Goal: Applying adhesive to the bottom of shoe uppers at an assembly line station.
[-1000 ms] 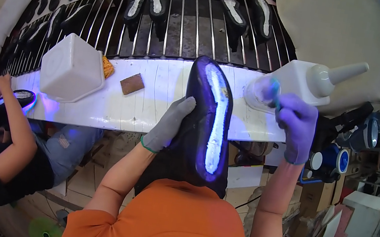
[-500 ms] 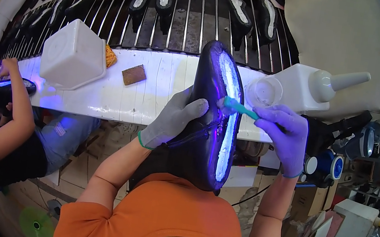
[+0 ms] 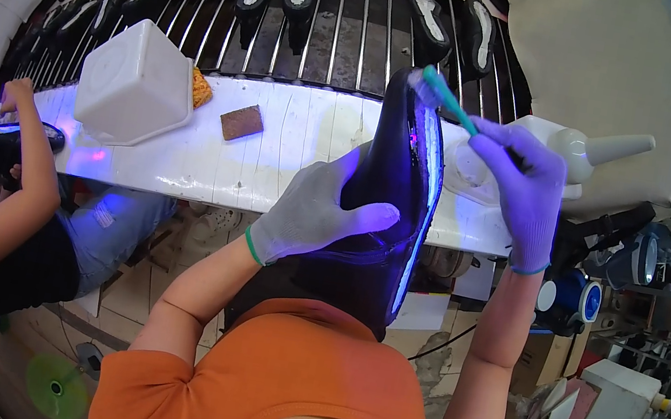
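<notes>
Black boot (image 3: 384, 182), seen in the head view, is held at the front edge of the white table (image 3: 199, 173), its toe above the tabletop, its pale-coated sole turned right. The gloved left hand (image 3: 312, 215) is clamped around the upper; the gloved right hand (image 3: 523, 174) is closed on a teal brush (image 3: 453, 102) — bristles at the toe. On the left, a boxy white tub (image 3: 135, 83) appears turned base up, hiding its inside, with an orange sponge (image 3: 201, 88) just beside it. Between boot and right hand sits a round translucent cup (image 3: 468, 170) — contents too unclear to tell. Behind that hand is an opaque white bottle (image 3: 575, 147) with a long nozzle.
</notes>
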Action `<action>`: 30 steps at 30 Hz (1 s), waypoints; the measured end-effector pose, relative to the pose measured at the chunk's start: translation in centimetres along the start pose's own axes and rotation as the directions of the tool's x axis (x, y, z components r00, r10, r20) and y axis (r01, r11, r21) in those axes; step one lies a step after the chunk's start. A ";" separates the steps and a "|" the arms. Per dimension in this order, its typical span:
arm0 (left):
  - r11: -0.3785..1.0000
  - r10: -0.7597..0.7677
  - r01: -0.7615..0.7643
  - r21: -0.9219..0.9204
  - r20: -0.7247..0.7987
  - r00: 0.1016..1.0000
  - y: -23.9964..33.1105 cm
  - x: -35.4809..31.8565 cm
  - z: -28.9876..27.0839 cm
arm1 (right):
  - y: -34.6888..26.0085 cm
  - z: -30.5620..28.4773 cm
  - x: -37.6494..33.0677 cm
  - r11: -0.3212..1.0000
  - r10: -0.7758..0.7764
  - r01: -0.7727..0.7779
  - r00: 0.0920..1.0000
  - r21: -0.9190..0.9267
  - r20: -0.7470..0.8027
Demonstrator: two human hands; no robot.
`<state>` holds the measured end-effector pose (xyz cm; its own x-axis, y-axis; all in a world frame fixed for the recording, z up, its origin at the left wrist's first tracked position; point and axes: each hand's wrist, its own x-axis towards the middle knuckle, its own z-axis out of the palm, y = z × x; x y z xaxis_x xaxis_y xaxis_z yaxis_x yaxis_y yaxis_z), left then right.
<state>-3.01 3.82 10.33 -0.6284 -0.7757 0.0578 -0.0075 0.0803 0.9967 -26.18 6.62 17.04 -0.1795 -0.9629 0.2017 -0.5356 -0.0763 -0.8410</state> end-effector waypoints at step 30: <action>0.838 -0.186 0.138 -0.528 -0.039 0.982 -1.6 1.3 -0.4 | 0.1 -3.6 -0.2 0.988 -0.108 0.151 0.796 -0.023 0.595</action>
<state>-3.49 2.37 8.82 -0.5848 -0.8012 -0.1268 0.3182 -0.3704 0.8727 -29.12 7.77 18.69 0.4060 -0.9126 -0.0475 -0.5751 -0.2147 -0.7894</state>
